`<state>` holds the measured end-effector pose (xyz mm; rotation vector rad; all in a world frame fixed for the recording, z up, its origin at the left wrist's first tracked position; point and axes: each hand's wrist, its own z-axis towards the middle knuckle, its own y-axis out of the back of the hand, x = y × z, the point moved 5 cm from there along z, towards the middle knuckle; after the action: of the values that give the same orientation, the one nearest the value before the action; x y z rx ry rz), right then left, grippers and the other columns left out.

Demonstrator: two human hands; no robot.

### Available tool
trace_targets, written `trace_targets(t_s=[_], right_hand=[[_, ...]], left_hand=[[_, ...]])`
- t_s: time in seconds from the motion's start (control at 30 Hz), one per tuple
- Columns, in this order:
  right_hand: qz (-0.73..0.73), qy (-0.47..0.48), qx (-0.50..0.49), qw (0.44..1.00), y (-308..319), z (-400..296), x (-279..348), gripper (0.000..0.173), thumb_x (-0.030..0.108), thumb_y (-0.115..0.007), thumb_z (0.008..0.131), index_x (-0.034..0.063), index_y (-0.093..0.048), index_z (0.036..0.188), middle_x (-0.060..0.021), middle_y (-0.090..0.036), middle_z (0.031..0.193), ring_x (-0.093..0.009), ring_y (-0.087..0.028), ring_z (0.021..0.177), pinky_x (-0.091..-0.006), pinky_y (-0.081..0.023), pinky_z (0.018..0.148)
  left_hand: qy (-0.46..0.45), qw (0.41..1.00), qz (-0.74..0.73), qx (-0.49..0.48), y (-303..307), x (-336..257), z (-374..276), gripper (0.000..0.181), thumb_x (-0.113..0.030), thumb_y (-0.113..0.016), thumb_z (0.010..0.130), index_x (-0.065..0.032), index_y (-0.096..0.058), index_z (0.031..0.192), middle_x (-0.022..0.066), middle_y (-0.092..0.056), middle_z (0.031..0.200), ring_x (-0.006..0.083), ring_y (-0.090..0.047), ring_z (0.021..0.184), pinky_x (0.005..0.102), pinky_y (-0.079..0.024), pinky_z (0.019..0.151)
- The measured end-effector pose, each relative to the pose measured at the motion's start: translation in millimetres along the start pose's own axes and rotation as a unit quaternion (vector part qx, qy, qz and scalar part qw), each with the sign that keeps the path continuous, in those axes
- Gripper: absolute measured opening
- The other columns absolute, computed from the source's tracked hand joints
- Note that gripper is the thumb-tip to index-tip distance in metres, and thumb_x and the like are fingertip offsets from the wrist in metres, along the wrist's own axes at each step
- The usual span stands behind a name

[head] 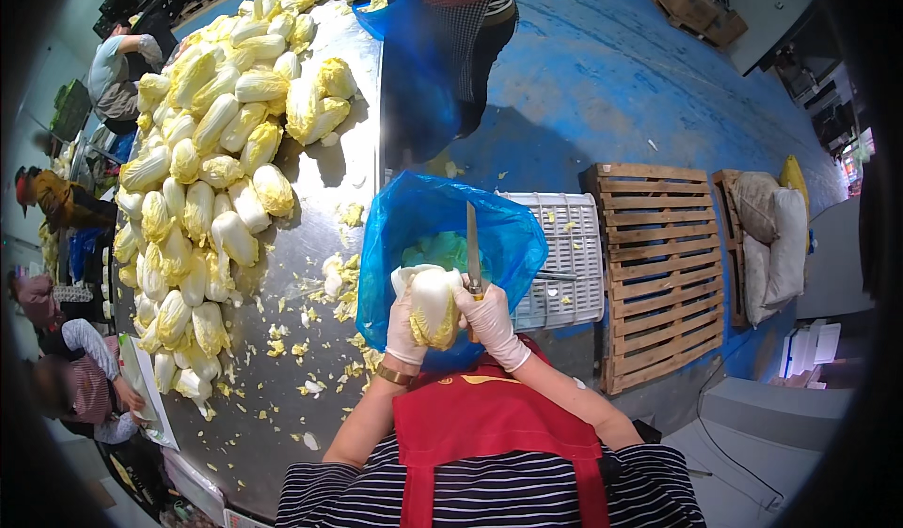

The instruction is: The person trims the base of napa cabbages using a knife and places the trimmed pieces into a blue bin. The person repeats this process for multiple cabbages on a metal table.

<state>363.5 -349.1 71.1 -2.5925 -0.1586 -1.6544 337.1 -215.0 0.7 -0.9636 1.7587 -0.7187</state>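
Note:
My gloved left hand [406, 334] grips the left side of a napa cabbage head [433, 306], whose white base points away from me and whose yellow leaf tips point towards me. In my gloved right hand [490, 320] is a knife [473, 249] with its blade pointing up and away; the fingers of that hand also touch the cabbage's right side. Below and beyond both hands, a blue plastic bag [384, 246] gapes, with pale green leaves [443, 251] inside. A large heap of napa cabbages [211, 168] lies on the metal table [282, 380] to the left.
Leaf scraps [346, 288] litter the table beside the bag. A white plastic crate [564, 260] and a wooden pallet [663, 274] are at the right, with filled sacks [772, 246] beyond. One co-worker [469, 41] stands at the table's far end; several others are along the left.

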Motion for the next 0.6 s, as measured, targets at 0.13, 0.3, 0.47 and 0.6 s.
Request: trace_targets(t_s=[0.13,0.3,0.47,0.6], right_hand=[[0.066,-0.035,0.007,0.997,2,13,-22,0.026,0.029,-0.064,0.089,0.0025,-0.065,0.091,0.0021,-0.054,0.058,-0.006,-0.047,0.044,-0.0228,-0.036,0.041],[0.176,-0.102,0.043,0.978,-3,33,-45,0.025,0.029,-0.067,0.087,0.0038,-0.065,0.089,0.0013,-0.055,0.062,-0.007,-0.046,0.045,-0.0237,-0.035,0.041],[0.063,-0.083,0.040,0.994,5,36,-39,0.031,0.033,-0.073,0.083,0.0039,-0.066,0.090,-0.0039,-0.063,0.070,-0.012,-0.055,0.051,-0.0245,-0.041,0.046],[-0.190,0.186,-0.107,0.958,26,39,-24,0.044,0.028,-0.076,0.083,0.0035,-0.063,0.117,-0.0047,-0.070,0.093,-0.008,-0.060,0.063,-0.0235,-0.048,0.054]], left_hand=[[0.030,0.999,-0.009,-0.020,25,9,3,0.033,-0.020,-0.055,0.096,-0.0028,-0.054,0.124,0.0106,-0.065,0.112,0.0219,-0.066,0.098,0.0344,-0.056,0.085],[-0.019,0.999,0.037,-0.021,6,-3,-2,0.037,-0.030,-0.059,0.096,-0.0057,-0.056,0.124,0.0064,-0.064,0.113,0.0162,-0.064,0.098,0.0306,-0.054,0.084],[-0.033,0.999,0.013,-0.027,-8,-10,-4,0.035,-0.027,-0.058,0.097,-0.0056,-0.055,0.125,0.0068,-0.063,0.115,0.0166,-0.063,0.102,0.0307,-0.053,0.086],[-0.046,0.997,0.002,-0.066,0,-8,-5,0.033,-0.025,-0.057,0.097,-0.0046,-0.056,0.123,0.0068,-0.063,0.115,0.0170,-0.063,0.101,0.0306,-0.052,0.086]])
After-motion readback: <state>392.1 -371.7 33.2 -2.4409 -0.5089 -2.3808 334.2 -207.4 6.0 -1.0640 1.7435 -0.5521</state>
